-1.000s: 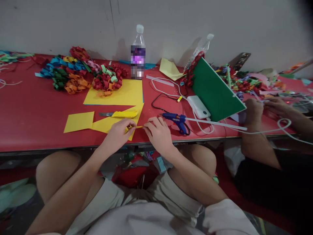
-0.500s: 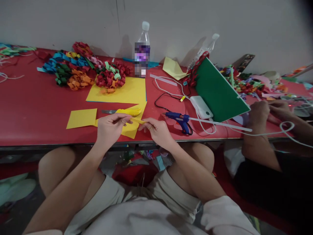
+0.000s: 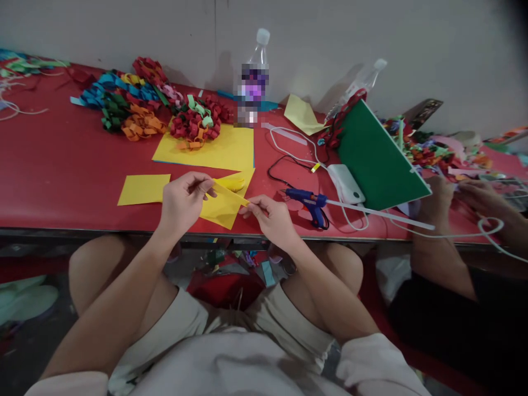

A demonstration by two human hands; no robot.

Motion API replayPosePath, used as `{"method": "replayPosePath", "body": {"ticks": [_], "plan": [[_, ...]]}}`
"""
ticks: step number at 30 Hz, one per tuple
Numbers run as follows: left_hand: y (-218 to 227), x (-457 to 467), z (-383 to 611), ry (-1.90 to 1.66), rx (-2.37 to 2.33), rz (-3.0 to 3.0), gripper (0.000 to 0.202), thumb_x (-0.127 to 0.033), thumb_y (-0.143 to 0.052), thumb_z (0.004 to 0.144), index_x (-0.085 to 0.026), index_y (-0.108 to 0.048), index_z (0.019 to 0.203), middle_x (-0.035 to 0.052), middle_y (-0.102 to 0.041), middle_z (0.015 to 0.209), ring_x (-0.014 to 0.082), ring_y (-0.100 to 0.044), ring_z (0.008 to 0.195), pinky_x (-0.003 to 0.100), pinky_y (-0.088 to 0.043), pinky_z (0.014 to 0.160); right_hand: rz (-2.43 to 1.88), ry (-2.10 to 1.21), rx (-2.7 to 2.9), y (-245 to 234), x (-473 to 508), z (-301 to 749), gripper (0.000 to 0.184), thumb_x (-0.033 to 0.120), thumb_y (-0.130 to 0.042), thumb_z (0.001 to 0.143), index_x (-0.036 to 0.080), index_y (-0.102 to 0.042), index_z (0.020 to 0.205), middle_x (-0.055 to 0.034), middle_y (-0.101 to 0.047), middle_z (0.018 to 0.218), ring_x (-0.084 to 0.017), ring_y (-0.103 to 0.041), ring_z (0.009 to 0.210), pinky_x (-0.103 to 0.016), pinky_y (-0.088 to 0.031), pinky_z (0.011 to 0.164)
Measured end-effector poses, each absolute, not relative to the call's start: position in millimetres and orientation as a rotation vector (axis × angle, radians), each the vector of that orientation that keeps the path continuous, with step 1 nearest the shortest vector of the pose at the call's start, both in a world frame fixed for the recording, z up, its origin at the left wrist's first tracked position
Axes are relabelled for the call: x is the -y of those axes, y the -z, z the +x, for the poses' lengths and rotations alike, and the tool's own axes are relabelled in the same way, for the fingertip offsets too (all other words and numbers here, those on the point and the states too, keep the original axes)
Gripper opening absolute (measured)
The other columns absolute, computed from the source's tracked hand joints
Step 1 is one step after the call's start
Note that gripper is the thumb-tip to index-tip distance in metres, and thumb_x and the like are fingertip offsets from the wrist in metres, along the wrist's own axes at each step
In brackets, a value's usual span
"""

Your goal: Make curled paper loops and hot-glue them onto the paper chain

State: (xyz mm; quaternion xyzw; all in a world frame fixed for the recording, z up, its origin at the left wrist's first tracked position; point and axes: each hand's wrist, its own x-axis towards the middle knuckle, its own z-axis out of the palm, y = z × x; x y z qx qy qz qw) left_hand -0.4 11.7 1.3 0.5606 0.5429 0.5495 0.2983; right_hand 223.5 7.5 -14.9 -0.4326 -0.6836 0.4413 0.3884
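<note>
Stretched between my two hands is a narrow yellow paper strip [image 3: 231, 196]. My left hand [image 3: 184, 204] pinches its upper left end, and my right hand [image 3: 270, 218] pinches the lower right end. Beneath the strip lie a yellow-handled tool [image 3: 235, 182], its blade hidden by my left hand, and a sheet of yellow paper [image 3: 225, 215]. Left of my left hand is a yellow paper square [image 3: 144, 189]. To the right of my right hand rests a blue glue gun [image 3: 307, 204] with a long glue stick in its back.
Colourful paper chains [image 3: 140, 107] lie partly on a yellow sheet [image 3: 231, 148]. A plastic bottle [image 3: 259, 60] stands by the wall. A green board [image 3: 377, 159] leans beside a white power bank [image 3: 346, 184] with cables. At right, a co-worker's hands [image 3: 474, 192] work on the red table [image 3: 61, 192].
The paper strip is now stretched longer and slants more between my hands, the left end raised and the hands farther apart. The view has shifted slightly.
</note>
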Motion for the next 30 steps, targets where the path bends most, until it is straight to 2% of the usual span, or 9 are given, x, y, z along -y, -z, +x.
{"method": "replayPosePath", "body": {"ticks": [5,8,13,16,18,20,22,27,30], "plan": [[-2,-16,-7,-1.447,-1.445,1.549,0.012,-0.026,-0.062,0.091,-0.018,-0.068,0.086,0.0021,-0.069,0.068,0.0127,-0.066,0.064,0.023,-0.051,0.061,-1.162,-1.144,1.569,11,-9,220,0.031,0.048,-0.067,0.090,0.018,-0.067,0.083,-0.0047,-0.076,0.075,-0.015,-0.070,0.062,-0.026,-0.055,0.064],[-5,-21,-14,-1.453,-1.446,1.559,0.020,-0.034,-0.058,0.095,-0.018,-0.068,0.099,0.0058,-0.074,0.083,0.0142,-0.068,0.069,0.025,-0.054,0.065,-1.161,-1.144,1.475,7,-21,213,0.035,0.051,-0.070,0.086,0.018,-0.065,0.079,-0.0038,-0.073,0.069,-0.013,-0.066,0.054,-0.026,-0.054,0.059],[1,-25,-54,-1.175,-1.822,2.011,0.027,-0.037,-0.051,0.097,-0.020,-0.068,0.110,0.0123,-0.073,0.110,0.0262,-0.068,0.104,0.040,-0.053,0.095,-1.339,-0.866,1.473,8,-54,200,0.046,0.061,-0.055,0.093,0.021,-0.054,0.071,0.0007,-0.060,0.052,-0.013,-0.051,0.043,-0.025,-0.041,0.048],[17,-25,-91,-0.783,-2.110,2.195,0.039,-0.041,-0.060,0.090,-0.020,-0.063,0.123,0.0198,-0.061,0.134,0.0416,-0.051,0.130,0.062,-0.044,0.104,-1.461,-0.361,1.760,12,-61,192,0.052,0.052,-0.038,0.104,0.020,-0.056,0.068,-0.0047,-0.061,0.060,-0.017,-0.058,0.060,-0.028,-0.043,0.061],[29,-28,-114,-0.583,-2.128,2.189,0.044,-0.043,-0.066,0.085,-0.021,-0.063,0.123,0.0210,-0.056,0.141,0.0466,-0.046,0.134,0.067,-0.043,0.102,-1.382,-0.119,2.059,16,-57,188,0.041,0.042,-0.040,0.105,0.018,-0.067,0.086,-0.0109,-0.070,0.089,-0.022,-0.063,0.087,-0.031,-0.046,0.076],[37,-32,-131,-0.520,-2.042,2.188,0.042,-0.041,-0.066,0.085,-0.017,-0.063,0.119,0.0202,-0.059,0.137,0.0424,-0.052,0.129,0.063,-0.043,0.106,-1.269,0.005,2.288,20,-51,186,0.028,0.034,-0.046,0.103,0.021,-0.069,0.114,-0.0120,-0.067,0.119,-0.026,-0.058,0.110,-0.036,-0.045,0.089],[39,-37,-141,-0.531,-2.039,2.184,0.041,-0.040,-0.066,0.086,-0.012,-0.062,0.116,0.0205,-0.063,0.128,0.0396,-0.055,0.125,0.060,-0.043,0.108,-1.250,0.041,2.382,25,-48,185,0.031,0.029,-0.049,0.102,0.025,-0.064,0.129,-0.0099,-0.064,0.129,-0.027,-0.053,0.118,-0.039,-0.044,0.096],[24,-37,-147,-0.600,-2.121,2.144,0.016,-0.025,-0.064,0.083,-0.013,-0.064,0.093,0.0131,-0.066,0.096,0.0324,-0.063,0.103,0.055,-0.051,0.101,-1.320,-0.047,2.358,31,-54,186,0.029,0.029,-0.052,0.101,0.021,-0.065,0.125,-0.0110,-0.065,0.121,-0.026,-0.052,0.116,-0.039,-0.044,0.098],[4,-30,-134,-0.742,-2.202,2.126,0.022,-0.013,-0.056,0.081,-0.016,-0.065,0.102,0.0096,-0.066,0.098,0.0282,-0.062,0.101,0.053,-0.050,0.102,-1.284,-0.063,2.286,24,-52,187,0.031,0.032,-0.051,0.101,0.019,-0.063,0.127,-0.0127,-0.063,0.124,-0.027,-0.051,0.118,-0.040,-0.044,0.102]]}}
